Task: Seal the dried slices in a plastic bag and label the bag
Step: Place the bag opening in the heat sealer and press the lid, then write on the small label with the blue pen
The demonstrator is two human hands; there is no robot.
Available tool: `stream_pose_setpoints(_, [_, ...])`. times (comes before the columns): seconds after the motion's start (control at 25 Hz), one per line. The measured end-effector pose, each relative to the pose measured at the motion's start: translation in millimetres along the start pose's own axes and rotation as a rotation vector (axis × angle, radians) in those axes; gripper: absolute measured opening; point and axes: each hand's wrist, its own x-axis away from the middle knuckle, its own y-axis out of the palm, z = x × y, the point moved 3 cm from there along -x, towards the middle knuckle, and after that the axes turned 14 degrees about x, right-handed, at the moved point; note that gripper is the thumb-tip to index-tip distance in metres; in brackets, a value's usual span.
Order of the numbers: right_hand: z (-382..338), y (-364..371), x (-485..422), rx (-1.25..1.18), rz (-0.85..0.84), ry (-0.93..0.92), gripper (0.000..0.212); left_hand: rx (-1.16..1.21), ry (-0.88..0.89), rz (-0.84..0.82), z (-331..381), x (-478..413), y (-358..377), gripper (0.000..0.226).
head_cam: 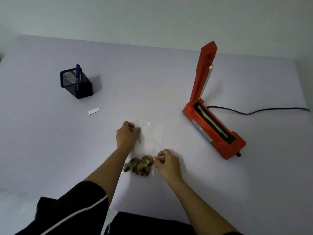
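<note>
Nearest the body, dried slices (139, 165) sit heaped at the near, closed end of the clear plastic bag (152, 134), which lies flat on the lilac table (50, 150). Right hand (166, 162): fingers curled, pinching the bag's right edge just beside the heap. Left hand (126, 135): fingers curled, gripping the bag's left edge farther up, toward the far end; I take that end for the mouth, though the film is too clear to show whether it gapes. Step in hand, by my reading: settling the contents and readying the mouth for the sealer. To do it well, keep every slice down at the near end, press the air out by smoothing from heap toward mouth, and pull the two edges taut so the empty film lies without creases; a wrinkle or crumb across the seal line would likely leave a leak. Left of the bag and apart from it, a white label (93, 111) lies untouched. To the right, the red heat sealer (213, 129) stands with its arm raised, cord (254, 111) trailing off right; the mouth should go square across its bar. Farthest left, a mesh pen holder (76, 83) holds a blue pen (77, 72).
</note>
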Motion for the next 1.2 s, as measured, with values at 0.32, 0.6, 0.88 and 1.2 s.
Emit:
stream_pose_setpoints(0.32, [-30.8, -25.2, -11.3, 0.108, 0.131, -0.053, 0.018, 0.061, 0.127, 0.068, 10.4, -9.5, -23.0, 0.033])
stream_pose_setpoints(0.6, [-140.9, -5.3, -53.6, 0.068, 0.26, -0.213, 0.004, 0.27, 0.247, 0.312, 25.1, -65.9, -147.8, 0.016])
stream_pose_setpoints(0.88, [-306.7, 37.1, -135.8, 0.046, 0.352, -0.448, 0.019, 0.209, 0.155, 0.109, 34.4, -166.6, -223.4, 0.032])
stream_pose_setpoints(1.2, [-378.1, 73.4, -192.0, 0.246, 0.22, -0.393, 0.038, 0.109, 0.13, -0.12, 26.2, -196.6, -215.7, 0.035])
